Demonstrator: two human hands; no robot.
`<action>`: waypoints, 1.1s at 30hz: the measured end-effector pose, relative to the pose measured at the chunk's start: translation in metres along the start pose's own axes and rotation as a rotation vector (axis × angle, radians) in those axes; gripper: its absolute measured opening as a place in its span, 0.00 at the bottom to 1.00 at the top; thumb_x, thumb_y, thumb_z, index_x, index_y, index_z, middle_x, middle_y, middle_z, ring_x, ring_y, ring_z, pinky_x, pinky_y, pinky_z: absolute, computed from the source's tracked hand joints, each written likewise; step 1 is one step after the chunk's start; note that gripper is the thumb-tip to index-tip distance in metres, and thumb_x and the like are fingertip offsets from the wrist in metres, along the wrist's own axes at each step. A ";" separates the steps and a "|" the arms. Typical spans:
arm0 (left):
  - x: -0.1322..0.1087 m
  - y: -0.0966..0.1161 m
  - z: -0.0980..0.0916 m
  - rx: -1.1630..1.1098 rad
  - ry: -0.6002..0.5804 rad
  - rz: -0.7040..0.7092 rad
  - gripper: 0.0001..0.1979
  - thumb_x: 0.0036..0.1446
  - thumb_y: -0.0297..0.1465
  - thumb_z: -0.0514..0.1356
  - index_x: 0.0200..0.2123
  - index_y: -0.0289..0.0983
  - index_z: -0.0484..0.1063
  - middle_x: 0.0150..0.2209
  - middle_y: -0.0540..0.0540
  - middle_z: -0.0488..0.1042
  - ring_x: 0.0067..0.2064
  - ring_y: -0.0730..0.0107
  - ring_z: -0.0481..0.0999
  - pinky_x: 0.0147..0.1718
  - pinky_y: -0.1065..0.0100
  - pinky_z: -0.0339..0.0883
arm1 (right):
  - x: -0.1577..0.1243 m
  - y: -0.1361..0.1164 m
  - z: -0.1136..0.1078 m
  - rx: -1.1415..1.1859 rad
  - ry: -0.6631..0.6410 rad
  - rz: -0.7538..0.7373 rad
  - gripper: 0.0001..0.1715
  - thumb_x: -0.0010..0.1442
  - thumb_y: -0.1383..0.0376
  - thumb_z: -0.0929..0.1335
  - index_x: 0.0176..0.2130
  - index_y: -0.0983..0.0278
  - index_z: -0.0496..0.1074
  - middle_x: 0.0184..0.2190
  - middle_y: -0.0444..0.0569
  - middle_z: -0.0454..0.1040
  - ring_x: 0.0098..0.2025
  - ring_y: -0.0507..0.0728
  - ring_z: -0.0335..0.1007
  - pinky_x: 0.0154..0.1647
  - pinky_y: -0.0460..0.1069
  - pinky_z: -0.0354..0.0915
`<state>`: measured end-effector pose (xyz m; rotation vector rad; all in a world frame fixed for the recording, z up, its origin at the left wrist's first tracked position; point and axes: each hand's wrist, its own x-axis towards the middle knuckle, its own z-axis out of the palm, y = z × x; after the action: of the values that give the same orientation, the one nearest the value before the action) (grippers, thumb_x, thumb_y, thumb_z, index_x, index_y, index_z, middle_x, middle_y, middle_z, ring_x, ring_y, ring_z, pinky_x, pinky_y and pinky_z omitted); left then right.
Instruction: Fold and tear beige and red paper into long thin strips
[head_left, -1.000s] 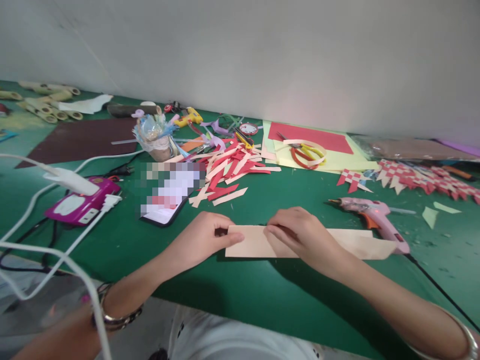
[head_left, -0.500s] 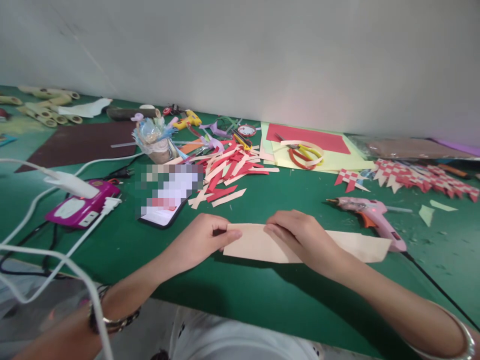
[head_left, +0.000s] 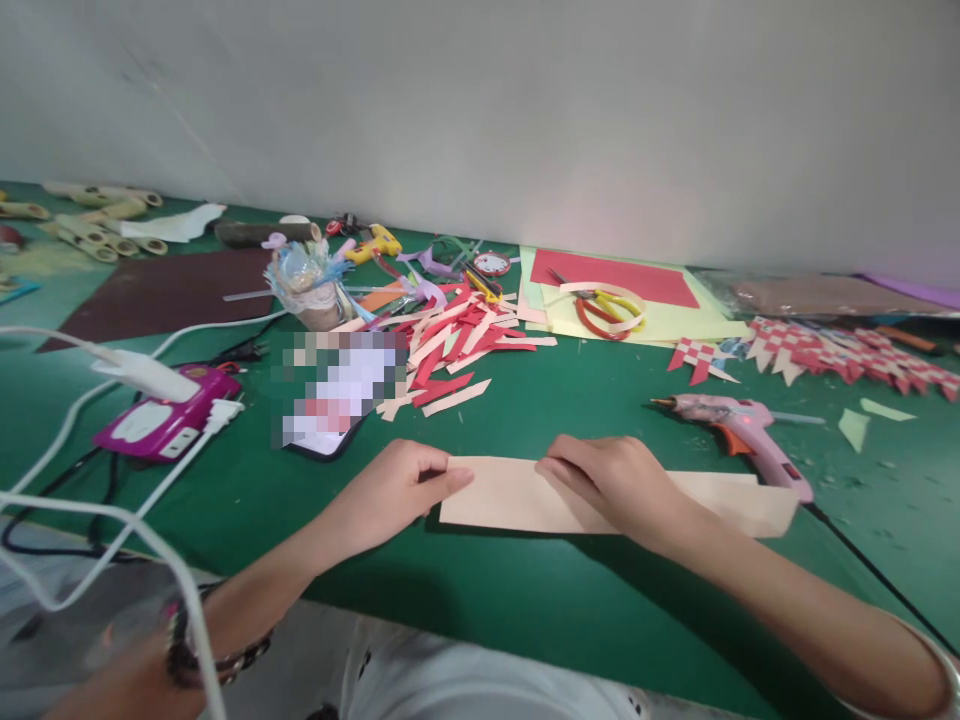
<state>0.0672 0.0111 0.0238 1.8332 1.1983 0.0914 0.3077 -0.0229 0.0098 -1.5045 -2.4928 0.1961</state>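
So the pale strip of paper [head_left: 495,495] is on the near side of the green table [head_left: 525,610], lying lengthwise left to right. Left hand [head_left: 401,487] has its left end pinched, thumb on top, fingers mostly tucked out of sight. Right hand [head_left: 615,485] is curled pretty much closed, thumb and fingertips gripping the far edge. Pink glue gun [head_left: 750,430] sits just beyond the right end, phone [head_left: 337,410] far left of the paper.

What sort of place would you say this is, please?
It looks like a handicraft workspace, perhaps a small workshop: a pink glue gun, a pile of red and cream paper strips and checkered paper pieces all lie on the green table.
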 end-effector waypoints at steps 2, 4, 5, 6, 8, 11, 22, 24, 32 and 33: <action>0.000 0.001 0.002 0.086 0.025 0.019 0.23 0.57 0.45 0.48 0.18 0.36 0.54 0.18 0.54 0.55 0.22 0.76 0.57 0.21 0.72 0.45 | 0.001 0.001 0.005 -0.049 -0.041 0.010 0.21 0.65 0.61 0.54 0.30 0.63 0.68 0.20 0.44 0.73 0.20 0.51 0.67 0.20 0.45 0.46; 0.000 0.002 0.004 0.223 0.057 0.029 0.22 0.58 0.43 0.48 0.17 0.35 0.54 0.19 0.53 0.58 0.23 0.75 0.59 0.22 0.71 0.44 | 0.003 -0.001 0.011 -0.117 -0.099 0.021 0.19 0.65 0.61 0.55 0.30 0.63 0.69 0.20 0.45 0.74 0.21 0.52 0.67 0.20 0.45 0.44; 0.001 0.003 0.004 0.297 0.069 0.028 0.22 0.58 0.42 0.48 0.17 0.35 0.55 0.20 0.52 0.59 0.23 0.75 0.60 0.22 0.71 0.44 | 0.004 -0.002 0.015 -0.147 -0.130 0.030 0.18 0.64 0.62 0.56 0.30 0.63 0.69 0.21 0.46 0.74 0.21 0.52 0.68 0.20 0.46 0.43; 0.002 0.003 0.005 0.366 0.079 0.025 0.21 0.59 0.41 0.48 0.17 0.35 0.56 0.20 0.52 0.61 0.23 0.74 0.61 0.22 0.71 0.44 | 0.006 -0.003 0.018 -0.172 -0.152 0.041 0.17 0.64 0.62 0.57 0.30 0.63 0.69 0.21 0.46 0.74 0.21 0.52 0.68 0.20 0.46 0.42; 0.004 0.003 0.006 0.471 0.095 0.017 0.21 0.59 0.39 0.47 0.17 0.35 0.59 0.21 0.51 0.64 0.24 0.74 0.63 0.22 0.70 0.43 | 0.008 -0.006 0.023 -0.208 -0.169 0.063 0.16 0.63 0.62 0.57 0.31 0.63 0.69 0.21 0.46 0.75 0.21 0.53 0.68 0.20 0.46 0.40; 0.008 0.001 0.007 0.589 0.124 0.009 0.22 0.60 0.40 0.47 0.18 0.35 0.61 0.22 0.51 0.65 0.24 0.73 0.65 0.21 0.70 0.44 | 0.010 -0.009 0.028 -0.252 -0.140 0.088 0.16 0.62 0.62 0.57 0.29 0.64 0.69 0.20 0.47 0.74 0.20 0.53 0.67 0.19 0.47 0.37; -0.002 -0.004 0.047 0.851 0.216 0.772 0.21 0.61 0.37 0.51 0.54 0.33 0.61 0.53 0.41 0.66 0.54 0.61 0.63 0.53 0.61 0.56 | 0.007 -0.009 0.035 -0.270 -0.035 0.039 0.13 0.59 0.64 0.58 0.26 0.62 0.66 0.17 0.44 0.71 0.16 0.51 0.62 0.18 0.46 0.35; -0.005 -0.002 0.053 0.779 0.097 0.777 0.29 0.58 0.45 0.51 0.58 0.34 0.57 0.57 0.42 0.62 0.57 0.58 0.58 0.57 0.59 0.52 | 0.007 -0.009 0.033 -0.250 -0.076 0.025 0.09 0.57 0.64 0.60 0.27 0.62 0.66 0.18 0.43 0.72 0.16 0.51 0.62 0.18 0.46 0.35; 0.001 -0.012 0.050 0.697 -0.049 0.703 0.36 0.55 0.54 0.46 0.62 0.42 0.50 0.64 0.44 0.48 0.64 0.50 0.42 0.59 0.48 0.41 | 0.006 -0.007 0.037 -0.228 -0.048 0.030 0.09 0.57 0.65 0.59 0.28 0.62 0.65 0.20 0.42 0.73 0.17 0.50 0.64 0.19 0.46 0.35; 0.001 -0.014 0.049 0.696 -0.055 0.693 0.37 0.54 0.55 0.46 0.62 0.42 0.49 0.64 0.44 0.47 0.64 0.50 0.42 0.59 0.48 0.41 | 0.006 -0.007 0.037 -0.231 -0.048 0.032 0.10 0.58 0.65 0.59 0.28 0.62 0.65 0.20 0.42 0.73 0.17 0.50 0.64 0.19 0.46 0.35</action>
<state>0.0831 -0.0181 -0.0154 2.7823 0.5190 0.0078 0.2895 -0.0202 -0.0241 -1.6448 -2.6046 -0.0543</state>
